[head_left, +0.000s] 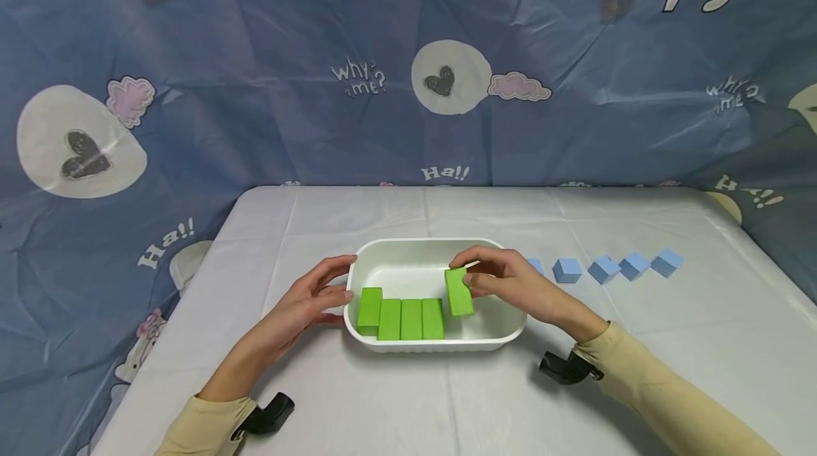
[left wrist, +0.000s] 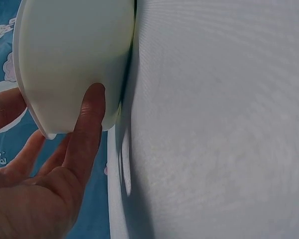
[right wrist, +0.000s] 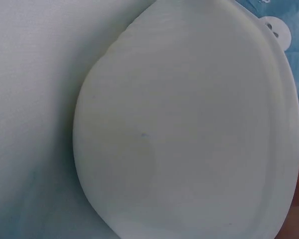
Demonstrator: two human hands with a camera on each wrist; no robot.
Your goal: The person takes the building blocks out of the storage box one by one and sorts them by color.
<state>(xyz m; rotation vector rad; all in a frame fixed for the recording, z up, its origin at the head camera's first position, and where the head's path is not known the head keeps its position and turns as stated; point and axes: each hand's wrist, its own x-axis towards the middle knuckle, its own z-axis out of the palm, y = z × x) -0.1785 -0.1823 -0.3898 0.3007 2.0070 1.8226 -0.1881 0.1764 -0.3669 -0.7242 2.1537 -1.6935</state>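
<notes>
A white plastic tub (head_left: pixel 440 346) stands on the table, with several green blocks (head_left: pixel 411 319) side by side in its left half. My right hand (head_left: pixel 504 279) reaches over the right part of the tub and pinches another green block (head_left: pixel 459 292), held tilted above the tub's floor. My left hand (head_left: pixel 313 296) is at the tub's left end, fingers near the rim. In the left wrist view a fingertip (left wrist: pixel 94 92) of that hand rests against the tub's outer wall (left wrist: pixel 70 55). The right wrist view is mostly filled by the tub's end wall (right wrist: pixel 189 119), which hides the held block.
Several light blue cubes (head_left: pixel 603 269) lie in a loose row on the white cloth to the right of the tub, the nearest partly hidden behind my right hand. A blue printed curtain (head_left: pixel 287 123) hangs behind the table (head_left: pixel 383 406).
</notes>
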